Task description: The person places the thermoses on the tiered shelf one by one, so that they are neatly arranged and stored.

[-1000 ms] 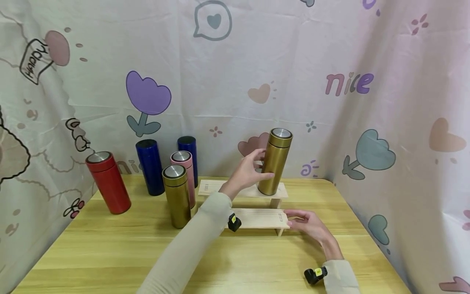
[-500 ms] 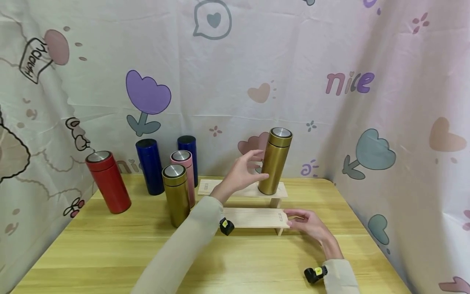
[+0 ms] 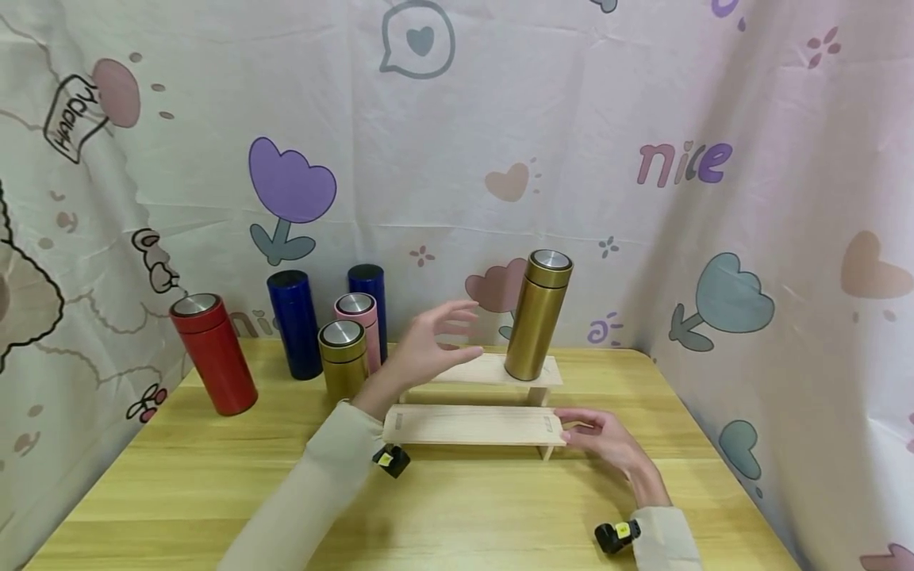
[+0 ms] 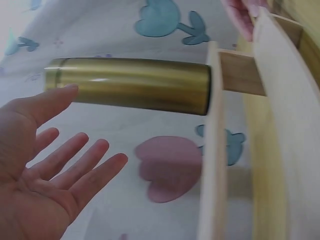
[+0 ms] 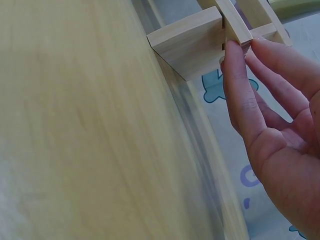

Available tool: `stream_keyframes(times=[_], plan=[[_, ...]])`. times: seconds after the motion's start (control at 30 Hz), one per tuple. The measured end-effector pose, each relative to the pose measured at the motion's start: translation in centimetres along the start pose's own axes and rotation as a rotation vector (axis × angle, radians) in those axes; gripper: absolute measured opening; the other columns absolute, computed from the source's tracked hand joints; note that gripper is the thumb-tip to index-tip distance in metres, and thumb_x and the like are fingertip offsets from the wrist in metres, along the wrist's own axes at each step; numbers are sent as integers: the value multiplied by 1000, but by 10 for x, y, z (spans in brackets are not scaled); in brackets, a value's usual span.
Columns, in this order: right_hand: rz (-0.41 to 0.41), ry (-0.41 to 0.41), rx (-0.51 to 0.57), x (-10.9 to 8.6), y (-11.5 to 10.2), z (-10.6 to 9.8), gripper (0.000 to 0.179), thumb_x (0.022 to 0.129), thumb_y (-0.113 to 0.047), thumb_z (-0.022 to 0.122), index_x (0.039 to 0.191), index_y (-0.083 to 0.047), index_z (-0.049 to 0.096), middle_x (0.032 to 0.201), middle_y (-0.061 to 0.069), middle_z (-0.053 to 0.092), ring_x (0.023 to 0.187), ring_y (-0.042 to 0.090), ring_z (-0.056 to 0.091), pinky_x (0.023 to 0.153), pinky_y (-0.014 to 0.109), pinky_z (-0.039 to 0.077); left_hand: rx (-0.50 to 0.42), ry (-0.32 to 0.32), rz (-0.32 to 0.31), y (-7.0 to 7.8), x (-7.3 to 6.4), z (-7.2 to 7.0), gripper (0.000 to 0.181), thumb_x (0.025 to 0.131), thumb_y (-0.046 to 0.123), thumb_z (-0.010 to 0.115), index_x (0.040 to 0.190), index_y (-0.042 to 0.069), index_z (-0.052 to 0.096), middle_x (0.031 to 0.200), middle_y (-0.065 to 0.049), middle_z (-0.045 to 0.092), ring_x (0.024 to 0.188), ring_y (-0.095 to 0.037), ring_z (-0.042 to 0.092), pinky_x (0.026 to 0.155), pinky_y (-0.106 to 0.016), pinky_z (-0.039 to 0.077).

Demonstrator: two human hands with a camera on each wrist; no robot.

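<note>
A gold vacuum flask [image 3: 537, 317] with a silver-topped lid stands upright on the right part of the upper step of a two-step wooden rack [image 3: 471, 426]. To the left of that flask my left hand [image 3: 427, 349] hovers above the rack, fingers spread and holding nothing. The left wrist view shows a gap between the left fingertips [image 4: 120, 159] and the flask. My right hand [image 3: 605, 440] pinches the right end of the rack's lower board between thumb and fingers, which the right wrist view shows close up [image 5: 272, 115].
Left of the rack stand a second gold flask [image 3: 343, 369], partly behind my left forearm, a pink one [image 3: 362, 317], two blue flasks [image 3: 294, 325] and a red flask [image 3: 216, 357]. A patterned cloth [image 3: 457, 159] hangs behind the wooden table [image 3: 457, 507].
My left hand has let go of the gold flask on the upper step and drawn away to the left. The right hand stays at the rack's end.
</note>
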State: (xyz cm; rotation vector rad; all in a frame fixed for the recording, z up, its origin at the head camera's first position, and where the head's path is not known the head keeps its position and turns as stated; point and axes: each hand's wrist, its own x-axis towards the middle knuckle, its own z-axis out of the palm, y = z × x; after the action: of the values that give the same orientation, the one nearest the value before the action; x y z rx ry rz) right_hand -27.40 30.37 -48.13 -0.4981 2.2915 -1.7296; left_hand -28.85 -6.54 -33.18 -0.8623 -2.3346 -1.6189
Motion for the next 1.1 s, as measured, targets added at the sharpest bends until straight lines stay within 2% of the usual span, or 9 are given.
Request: stream_keyframes(times=[0.07, 0.3, 0.47, 0.63, 0.8, 0.9, 1.1], plan=[[1, 1, -1, -1, 0, 0, 56, 94, -9, 73, 142, 11, 52, 135, 23, 66, 104, 8, 73, 90, 27, 62, 4, 20, 30, 7, -5, -8, 63, 87, 12, 84, 144, 18, 58, 136, -12, 67, 121, -36, 69, 92, -43, 63], [13, -5, 10, -1, 1, 1, 57, 94, -8, 73, 142, 12, 51, 140, 35, 57, 105, 8, 73, 91, 28, 62, 24, 77, 128, 32, -27, -40, 61, 85, 7, 84, 141, 13, 60, 135, -13, 68, 124, -33, 68, 99, -45, 60], [23, -1, -2, -1, -1, 1, 57, 94, -10, 73, 143, 11, 52, 140, 35, 57, 105, 7, 72, 90, 27, 61, 136, 146, 176, 39, -46, -67, 60, 84, 6, 84, 139, 13, 61, 135, -11, 69, 124, -29, 68, 100, -42, 59], [32, -2, 6, 0, -3, 1, 58, 93, -10, 74, 142, 11, 52, 138, 35, 59, 104, 9, 73, 91, 28, 62, 244, 212, 156, 36, -62, -88, 57, 84, 8, 85, 137, 15, 64, 131, -9, 71, 118, -23, 71, 99, -34, 59], [26, -15, 11, 0, -3, 0, 58, 94, -9, 74, 143, 11, 51, 137, 35, 59, 103, 9, 73, 90, 29, 62, 241, 253, 153, 32, -75, -103, 57, 84, 3, 84, 137, 11, 64, 129, -11, 72, 114, -7, 71, 98, -17, 55], [16, -26, 9, 0, -2, -1, 57, 94, -9, 73, 143, 12, 51, 136, 36, 59, 103, 10, 73, 90, 29, 62, 233, 268, 146, 31, -81, -111, 56, 85, 2, 82, 137, 11, 63, 128, -11, 72, 115, -2, 69, 98, -15, 54], [18, -31, 12, 2, -1, -2, 56, 94, -8, 72, 143, 12, 51, 135, 32, 61, 102, 10, 73, 89, 29, 62, 259, 310, 63, 25, -93, -125, 53, 89, 10, 81, 138, 12, 63, 131, -18, 69, 116, 3, 67, 98, -9, 51]])
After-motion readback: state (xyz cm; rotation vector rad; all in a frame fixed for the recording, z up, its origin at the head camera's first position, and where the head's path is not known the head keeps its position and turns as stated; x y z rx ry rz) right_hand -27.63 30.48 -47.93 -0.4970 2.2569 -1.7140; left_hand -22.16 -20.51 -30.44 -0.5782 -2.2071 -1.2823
